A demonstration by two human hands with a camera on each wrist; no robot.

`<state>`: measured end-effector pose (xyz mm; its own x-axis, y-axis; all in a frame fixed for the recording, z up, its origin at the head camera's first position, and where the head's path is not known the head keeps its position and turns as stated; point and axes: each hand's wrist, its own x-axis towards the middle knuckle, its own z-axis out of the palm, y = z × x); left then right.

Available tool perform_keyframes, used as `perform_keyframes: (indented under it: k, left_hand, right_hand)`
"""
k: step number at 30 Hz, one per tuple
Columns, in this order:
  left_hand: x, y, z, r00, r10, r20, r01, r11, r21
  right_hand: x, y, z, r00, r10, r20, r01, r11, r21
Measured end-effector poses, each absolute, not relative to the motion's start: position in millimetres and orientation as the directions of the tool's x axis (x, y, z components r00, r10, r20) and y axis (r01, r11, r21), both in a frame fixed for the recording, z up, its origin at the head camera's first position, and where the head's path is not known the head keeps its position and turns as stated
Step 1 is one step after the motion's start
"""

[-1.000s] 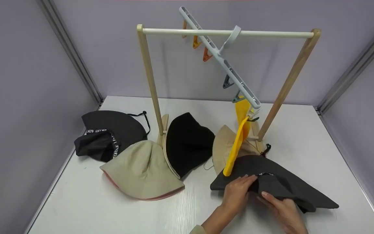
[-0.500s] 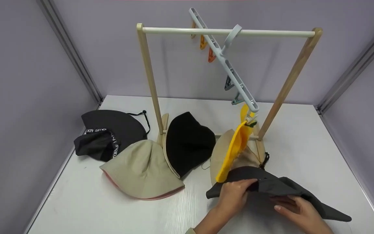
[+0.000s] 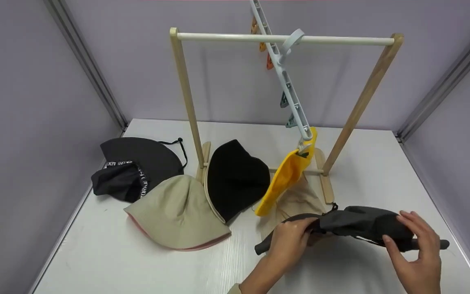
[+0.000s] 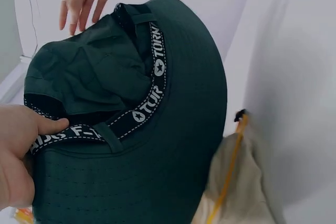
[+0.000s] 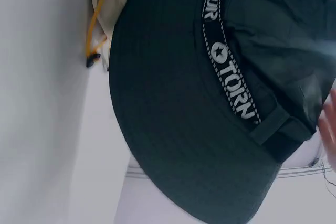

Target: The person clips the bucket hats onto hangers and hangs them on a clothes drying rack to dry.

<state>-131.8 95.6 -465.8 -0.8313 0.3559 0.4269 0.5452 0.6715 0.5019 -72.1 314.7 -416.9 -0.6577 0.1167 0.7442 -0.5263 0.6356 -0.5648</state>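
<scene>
Two hands on one dark hat [image 3: 353, 220] right now, over the near right part of the desk [image 3: 96, 253]. Left hand [image 3: 290, 241] has the hat pinched where brim meets crown, thumb tucked inside over the lettered band [image 4: 159, 66] and fingers on the outside. Right hand [image 3: 420, 249] is at the right end of the crown, fingers loosely spread and curved around it without really clamping; can't tell how firmly they touch. Brim's pretty much edge-on from the head view, poking out past both hands. Just beyond the hat is a tan hat [image 3: 296, 196] with a yellow cord [image 4: 227, 171], partly hidden, and over that hangs a yellow piece of fabric [image 3: 288, 173], clipped to the near end of a pale hanger [image 3: 290, 90]. Hanger's hooked on the white bar [image 3: 235, 37] of a wooden rack [image 3: 188, 94], slanting from far to near, with some colored clips along it. Over to the left there's a black hat [image 3: 239, 179] by the rack's left foot, a beige hat [image 3: 178, 214] with a pink underside nearer, and another dark hat with white lettering [image 3: 149, 157] farthest left.
</scene>
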Motion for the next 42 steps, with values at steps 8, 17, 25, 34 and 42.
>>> perform_keyframes:
  k: [8,17,25,34,42]
  left_hand:
    - [-124.8,87.7,-449.3,-0.804,0.387,0.452,0.583,0.660,0.473]
    - [-117.3,67.0,-430.9,-0.760,0.431,0.487,0.640,0.629,0.442]
    - [-119.9,36.0,-433.9,-0.779,0.450,0.436,0.625,0.610,0.486]
    - [-128.0,17.3,-443.6,-0.791,0.442,0.424,0.612,0.577,0.541]
    - [-126.8,12.6,-419.7,-0.768,0.477,0.427,0.639,0.533,0.554]
  right_hand:
    - [-77.7,339.7,-428.4,-0.722,0.016,0.692,-0.458,0.738,-0.495]
    - [-75.1,323.9,-425.2,-0.715,0.093,0.692,-0.505,0.616,-0.605]
    - [-84.9,301.0,-423.6,-0.760,0.001,0.650,-0.513,0.613,-0.601]
    - [-103.3,263.8,-432.1,-0.745,-0.046,0.666,-0.528,0.651,-0.545]
    - [-113.0,234.5,-408.5,-0.741,-0.117,0.661,-0.547,0.676,-0.493]
